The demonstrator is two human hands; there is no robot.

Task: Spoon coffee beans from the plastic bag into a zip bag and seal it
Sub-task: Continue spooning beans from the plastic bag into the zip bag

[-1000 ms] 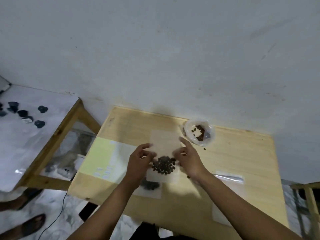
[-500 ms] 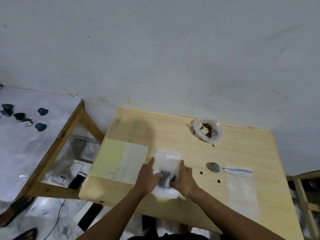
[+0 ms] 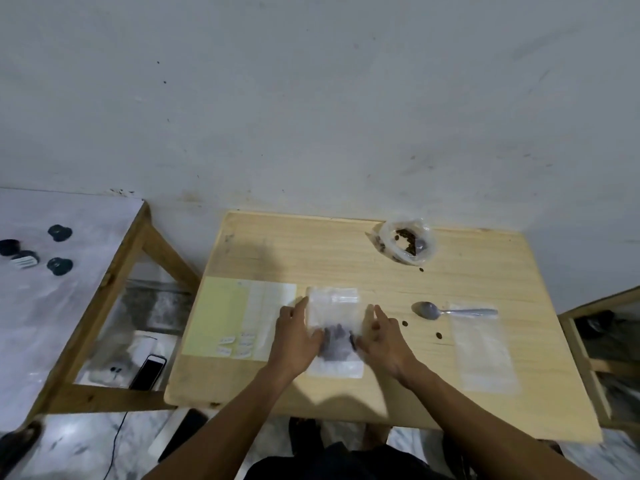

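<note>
A clear zip bag [image 3: 333, 308] with dark coffee beans in its lower half lies flat on the wooden table [image 3: 311, 251]. My left hand [image 3: 295, 336] rests flat along its left edge, fingers straight. My right hand [image 3: 382, 336] lies against its right edge, fingers extended. The open plastic bag of coffee beans [image 3: 403, 241] sits at the table's back right. A metal spoon [image 3: 450, 310] lies right of my hands, its handle on an empty zip bag [image 3: 483, 348].
A yellow-and-white sheet with small labels [image 3: 235, 317] lies left of the zip bag. Loose beans [image 3: 438, 336] are scattered near the spoon. A phone [image 3: 149, 372] lies below the neighbouring table [image 3: 52, 306], which carries several dark caps.
The zip bag with beans came down from being held up in both hands to lying flat on the table. My hands now lie beside it with straightened fingers.
</note>
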